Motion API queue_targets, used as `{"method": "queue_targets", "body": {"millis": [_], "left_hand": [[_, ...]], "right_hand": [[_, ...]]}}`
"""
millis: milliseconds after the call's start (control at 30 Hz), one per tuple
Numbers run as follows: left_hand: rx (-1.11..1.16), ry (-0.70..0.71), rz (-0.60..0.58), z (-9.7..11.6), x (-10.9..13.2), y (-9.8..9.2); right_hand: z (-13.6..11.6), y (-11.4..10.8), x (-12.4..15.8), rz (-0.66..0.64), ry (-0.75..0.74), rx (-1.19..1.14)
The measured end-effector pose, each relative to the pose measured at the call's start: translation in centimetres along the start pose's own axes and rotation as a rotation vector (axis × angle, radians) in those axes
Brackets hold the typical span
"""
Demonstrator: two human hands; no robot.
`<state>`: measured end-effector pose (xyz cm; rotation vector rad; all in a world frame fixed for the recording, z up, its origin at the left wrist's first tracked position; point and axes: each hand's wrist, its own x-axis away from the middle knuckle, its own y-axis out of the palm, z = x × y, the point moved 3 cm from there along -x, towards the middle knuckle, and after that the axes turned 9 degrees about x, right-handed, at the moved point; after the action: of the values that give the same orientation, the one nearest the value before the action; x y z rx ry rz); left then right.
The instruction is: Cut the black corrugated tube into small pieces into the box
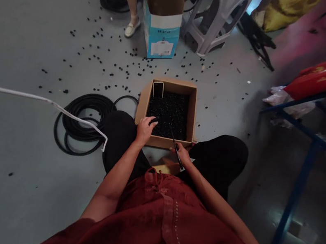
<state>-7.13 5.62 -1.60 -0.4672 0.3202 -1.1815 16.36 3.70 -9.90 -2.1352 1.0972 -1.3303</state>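
A cardboard box (pixel 195 119) stands on the floor between my knees, holding a mass of small black parts (pixel 167 112). Over its near left corner is my left hand (pixel 145 130), its fingers curled around a small black piece (pixel 154 121). My right hand (pixel 181 154), at the near right edge, is closed on a slim black tool (pixel 178 153). The tool's thin tip points into the box; its exact kind is unclear. A phone-like dark rectangle with a pale rim (pixel 158 89) leans in the far left corner of the box.
Left of my knee lies a coil of black hose (pixel 78 124), with a white cord (pixel 38 98) across it. Ahead are a blue-and-white carton (pixel 163 41), a seated person's shoe (pixel 131 28) and a grey stool (pixel 206 41). Black bits dot the floor; a blue frame (pixel 295 198) stands right.
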Motion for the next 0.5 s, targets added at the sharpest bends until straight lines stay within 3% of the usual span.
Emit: {"method": "queue_targets", "body": {"millis": [167, 500], "left_hand": [[0.119, -0.030, 0.058, -0.9, 0.2, -0.7], [0.158, -0.087, 0.041, -2.8, 0.9, -3.5]], "right_hand": [[-1.2, 1.1, 0.3, -0.008, 0.008, 0.036], [-2.6, 3.2, 1.1, -0.021, 0.050, 0.003]]}}
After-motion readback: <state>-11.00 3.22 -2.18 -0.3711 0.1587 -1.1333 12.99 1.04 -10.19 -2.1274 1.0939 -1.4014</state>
